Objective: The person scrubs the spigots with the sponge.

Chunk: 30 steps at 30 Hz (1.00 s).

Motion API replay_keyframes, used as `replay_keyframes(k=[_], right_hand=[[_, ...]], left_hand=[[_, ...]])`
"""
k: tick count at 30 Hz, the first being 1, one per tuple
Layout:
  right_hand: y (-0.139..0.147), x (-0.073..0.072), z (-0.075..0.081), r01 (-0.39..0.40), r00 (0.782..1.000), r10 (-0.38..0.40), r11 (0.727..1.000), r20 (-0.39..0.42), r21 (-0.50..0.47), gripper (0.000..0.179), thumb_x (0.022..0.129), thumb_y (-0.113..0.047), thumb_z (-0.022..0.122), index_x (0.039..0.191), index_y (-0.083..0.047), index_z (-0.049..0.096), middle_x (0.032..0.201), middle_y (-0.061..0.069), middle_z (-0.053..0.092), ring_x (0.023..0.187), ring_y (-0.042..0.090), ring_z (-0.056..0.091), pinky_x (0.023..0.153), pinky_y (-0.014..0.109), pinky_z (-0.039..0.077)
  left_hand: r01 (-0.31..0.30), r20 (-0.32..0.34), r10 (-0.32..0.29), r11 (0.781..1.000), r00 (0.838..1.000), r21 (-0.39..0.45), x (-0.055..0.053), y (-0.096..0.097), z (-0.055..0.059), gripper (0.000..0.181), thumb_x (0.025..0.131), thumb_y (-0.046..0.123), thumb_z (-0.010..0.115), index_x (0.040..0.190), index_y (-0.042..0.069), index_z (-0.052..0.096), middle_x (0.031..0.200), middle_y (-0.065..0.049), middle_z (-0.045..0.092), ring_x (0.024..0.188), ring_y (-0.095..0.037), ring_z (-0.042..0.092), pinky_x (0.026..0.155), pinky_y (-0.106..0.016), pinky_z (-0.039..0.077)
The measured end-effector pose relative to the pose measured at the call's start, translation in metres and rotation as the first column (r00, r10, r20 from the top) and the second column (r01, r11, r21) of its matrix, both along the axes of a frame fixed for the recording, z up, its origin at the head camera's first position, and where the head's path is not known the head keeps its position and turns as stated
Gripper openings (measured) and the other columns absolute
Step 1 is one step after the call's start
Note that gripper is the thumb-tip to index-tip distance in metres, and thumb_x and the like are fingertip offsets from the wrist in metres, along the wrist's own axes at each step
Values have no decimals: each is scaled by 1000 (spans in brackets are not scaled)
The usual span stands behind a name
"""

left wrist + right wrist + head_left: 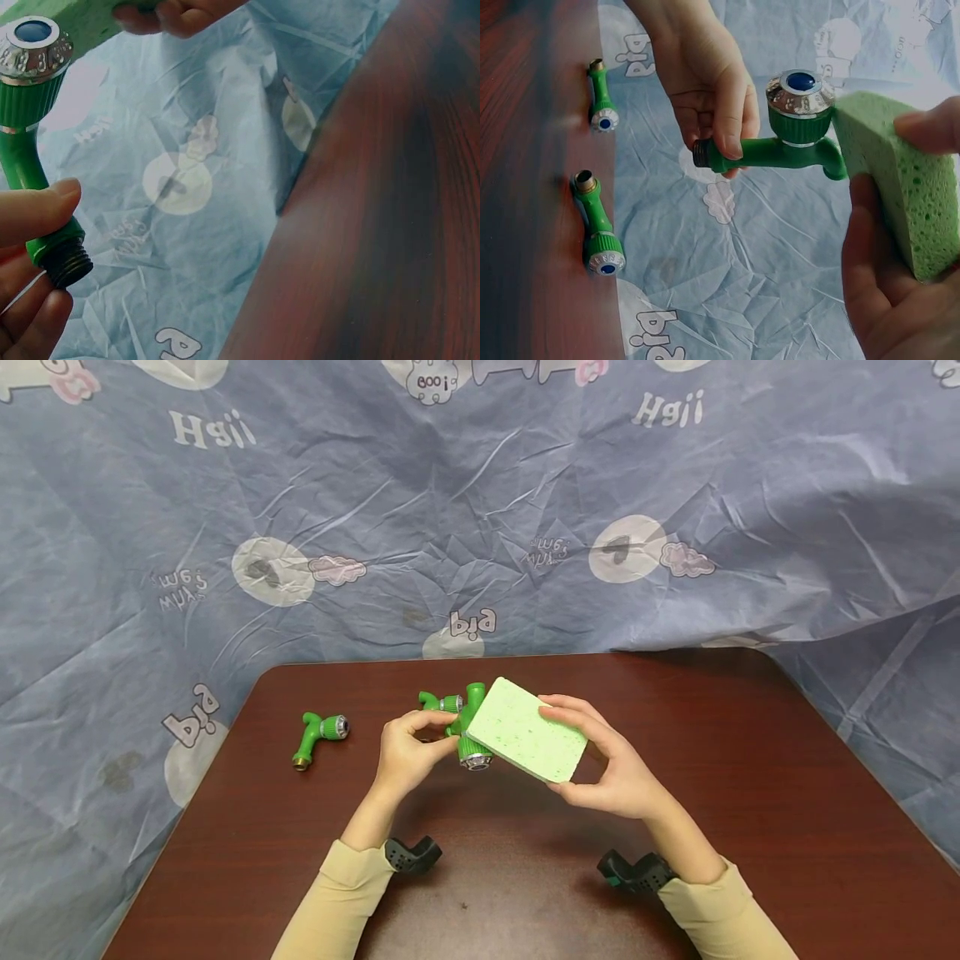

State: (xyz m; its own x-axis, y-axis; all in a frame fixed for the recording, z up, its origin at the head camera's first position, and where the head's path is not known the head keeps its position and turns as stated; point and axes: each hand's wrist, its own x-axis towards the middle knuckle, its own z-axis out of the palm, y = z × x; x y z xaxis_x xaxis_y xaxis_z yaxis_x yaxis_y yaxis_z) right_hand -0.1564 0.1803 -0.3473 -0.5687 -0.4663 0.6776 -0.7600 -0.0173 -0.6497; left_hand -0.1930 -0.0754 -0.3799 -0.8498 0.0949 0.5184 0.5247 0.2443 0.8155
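My left hand (405, 756) pinches a green plastic tap (474, 750) by its inlet pipe, thumb and fingers close to the dark threaded end (67, 264). Its ribbed knob has a silver cap with a blue centre (801, 81). A light green sponge (528, 731) is gripped by my right hand (618, 772), thumb on one side and fingers on the other. The tilted sponge overlaps the tap in the head view. In the right wrist view, the sponge's edge (847, 124) is right at the tap's knob and spout. Both are held up over the table.
On the brown table (750, 793) lies a second green tap (322, 735) to the left. Another green tap (431, 702) lies behind the left hand, partly hidden. A blue printed cloth (480, 527) hangs behind the table's far edge.
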Motion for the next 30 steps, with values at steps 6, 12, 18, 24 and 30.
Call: replay_keyframes(k=[6, 12, 18, 24, 30], right_hand=[[5, -2, 2, -57, 998, 58, 997, -20, 53, 72, 58, 19, 69, 126, 13, 46, 129, 31, 41, 123, 27, 39, 91, 25, 40], [4, 0, 3, -50, 998, 52, 995, -27, 85, 72, 58, 17, 69, 127, 12, 46, 129, 30, 41, 123, 27, 39, 93, 25, 39], [4, -1, 3, -3, 1000, 4, 999, -8, 42, 73, 58, 19, 69, 126, 14, 45, 130, 33, 39, 124, 26, 39, 90, 24, 40], [5, -2, 3, 69, 997, -68, 997, -21, 24, 72, 58, 19, 70, 125, 14, 46, 130, 34, 39, 123, 26, 40, 87, 25, 39], [6, -2, 4, 16, 999, -15, 999, -39, 43, 72, 57, 18, 70, 125, 15, 46, 129, 35, 39, 124, 29, 39, 91, 25, 39]], left_hand=[[-36, -3, 36, 999, 999, 2, -3, -1, -5, 26, 65, -8, 80, 89, -5, 73, 79, -17, 66, 66, -26, 65, 63, -33, 57], [-79, -32, 78, 997, 996, -14, -20, -4, -33, 27, 63, 2, 85, 88, 6, 76, 76, -5, 67, 62, -12, 63, 59, -26, 55], [-90, -44, 90, 996, 995, 1, -21, -6, -32, 27, 62, 2, 86, 86, 6, 76, 75, -6, 66, 61, -16, 64, 57, -31, 55], [-135, -36, 135, 991, 990, -4, -14, -4, -19, 26, 61, 0, 86, 84, 1, 74, 72, -12, 64, 60, -25, 62, 55, -29, 54], [-147, -74, 146, 989, 986, -13, 1, -1, 3, 24, 62, -3, 84, 84, -5, 73, 73, -16, 65, 64, -35, 60, 55, -23, 51]])
